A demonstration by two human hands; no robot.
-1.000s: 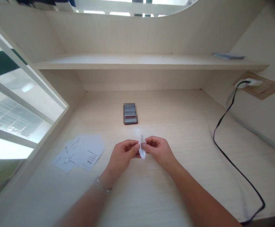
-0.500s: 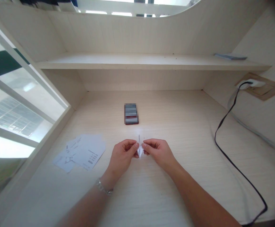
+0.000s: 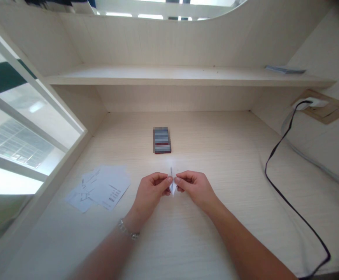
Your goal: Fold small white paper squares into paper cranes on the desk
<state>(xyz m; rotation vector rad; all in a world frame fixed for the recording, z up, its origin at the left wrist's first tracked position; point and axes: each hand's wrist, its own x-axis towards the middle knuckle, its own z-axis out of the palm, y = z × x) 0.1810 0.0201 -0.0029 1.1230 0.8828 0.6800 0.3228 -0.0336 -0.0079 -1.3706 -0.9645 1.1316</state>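
White folded paper (image 3: 172,189), now at slimmer angle

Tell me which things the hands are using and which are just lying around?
In use:
folded paper, between the fingertips of left hand and right hand

Seemingly just lying about:
loose sheets
dark pixelated object
black cable
thin flat thing on the shelf

a black cord (image 3: 265,171) runs from the wall socket (image 3: 324,110); a thin flat object (image 3: 285,70) lies on the shelf (image 3: 172,73).
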